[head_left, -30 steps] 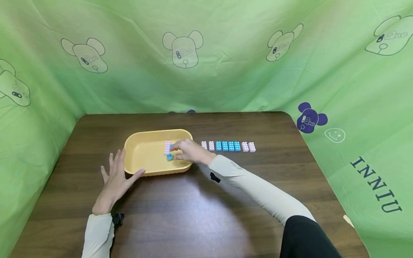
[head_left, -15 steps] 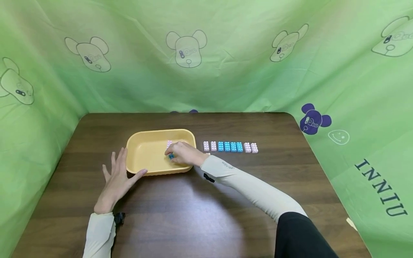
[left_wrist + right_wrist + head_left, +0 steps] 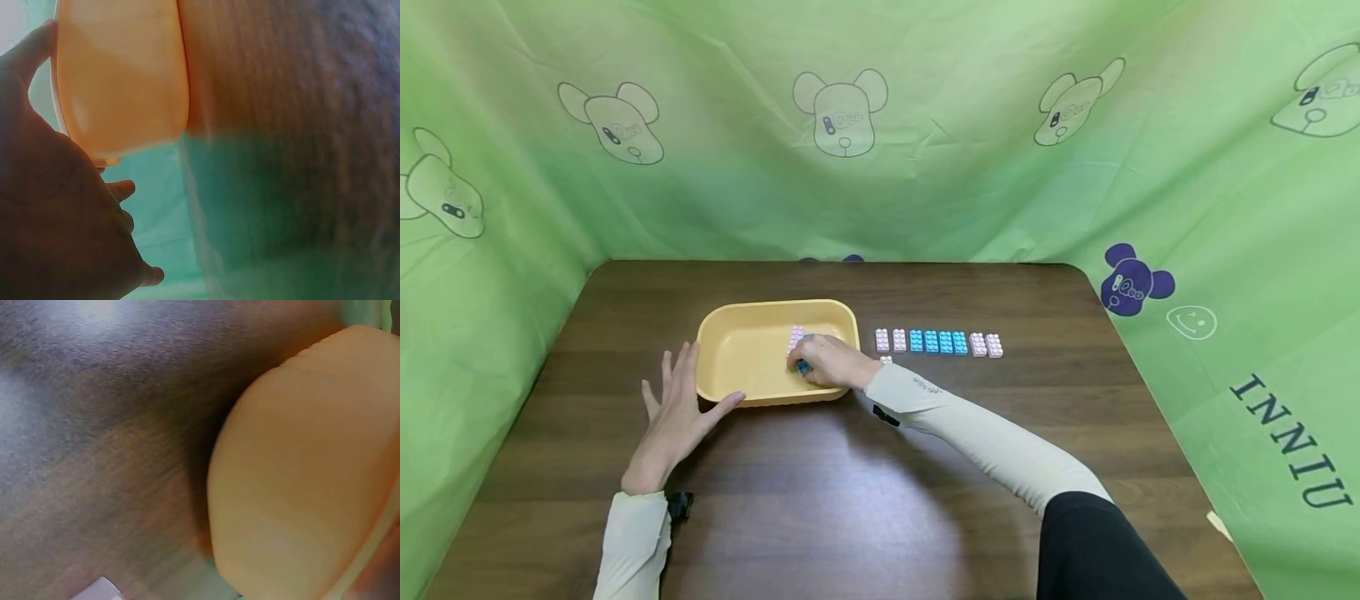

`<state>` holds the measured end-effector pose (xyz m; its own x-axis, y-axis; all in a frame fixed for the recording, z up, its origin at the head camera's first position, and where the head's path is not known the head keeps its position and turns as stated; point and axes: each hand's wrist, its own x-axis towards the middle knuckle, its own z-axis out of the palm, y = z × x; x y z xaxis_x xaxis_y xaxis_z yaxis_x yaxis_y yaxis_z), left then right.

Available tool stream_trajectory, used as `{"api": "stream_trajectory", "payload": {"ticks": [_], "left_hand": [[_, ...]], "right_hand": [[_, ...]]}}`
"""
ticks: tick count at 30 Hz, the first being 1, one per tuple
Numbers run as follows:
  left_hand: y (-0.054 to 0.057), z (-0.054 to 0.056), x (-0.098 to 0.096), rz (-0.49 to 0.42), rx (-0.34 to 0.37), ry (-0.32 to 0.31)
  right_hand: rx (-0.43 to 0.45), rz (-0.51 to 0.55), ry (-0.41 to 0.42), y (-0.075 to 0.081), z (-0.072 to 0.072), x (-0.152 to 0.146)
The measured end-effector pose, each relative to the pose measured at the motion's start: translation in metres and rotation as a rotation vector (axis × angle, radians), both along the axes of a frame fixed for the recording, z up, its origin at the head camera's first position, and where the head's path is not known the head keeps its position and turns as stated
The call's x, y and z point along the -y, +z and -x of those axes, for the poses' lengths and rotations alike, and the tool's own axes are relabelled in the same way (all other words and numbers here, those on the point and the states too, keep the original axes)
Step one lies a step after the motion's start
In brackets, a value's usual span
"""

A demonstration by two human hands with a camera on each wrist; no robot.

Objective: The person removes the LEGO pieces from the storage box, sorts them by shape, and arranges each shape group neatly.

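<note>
A yellow tray (image 3: 733,354) lies on the left half of the table. My right hand (image 3: 833,361) reaches over its right end, and the fingertips pinch a small blue toy brick (image 3: 803,367), partly hidden by them. Pale pink bricks (image 3: 796,335) lie beside it in the tray, with another blue piece partly under the hand. My left hand (image 3: 672,425) spreads its fingers around the tray's left end, thumb at the near rim; the left wrist view shows this hand (image 3: 56,187) against the tray (image 3: 125,81). In the right wrist view the tray's outer wall (image 3: 294,475) hides most of the fingers.
Right of the tray runs a row of pink bricks (image 3: 882,340) and blue bricks (image 3: 938,342), ending in more pink bricks (image 3: 986,345). One more pale brick (image 3: 886,360) shows just past my right sleeve. A green printed cloth (image 3: 925,192) hangs behind the table (image 3: 850,517).
My right hand has lowered slightly toward the tray's near side, and its fingers have closed on the blue brick. The left hand stays at the tray's end. The head view has shifted slightly.
</note>
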<state>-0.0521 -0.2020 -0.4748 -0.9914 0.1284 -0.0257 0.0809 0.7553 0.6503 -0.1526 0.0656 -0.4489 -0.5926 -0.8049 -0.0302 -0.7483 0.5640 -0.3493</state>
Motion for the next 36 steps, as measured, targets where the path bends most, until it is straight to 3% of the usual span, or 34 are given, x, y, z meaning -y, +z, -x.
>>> {"api": "stream_trajectory", "payload": {"ticks": [17,27,36], "left_hand": [[0.003,0.002,-0.004,-0.005,0.002,-0.011],[0.004,0.0,-0.004,0.002,0.01,-0.006],[0.003,-0.003,-0.002,-0.013,0.004,0.0]], "right_hand": [[0.01,0.016,-0.028,0.0,-0.002,-0.002],[0.001,-0.013,-0.074,0.008,-0.005,-0.006],[0.024,0.033,-0.114,0.016,-0.008,-0.015]]}}
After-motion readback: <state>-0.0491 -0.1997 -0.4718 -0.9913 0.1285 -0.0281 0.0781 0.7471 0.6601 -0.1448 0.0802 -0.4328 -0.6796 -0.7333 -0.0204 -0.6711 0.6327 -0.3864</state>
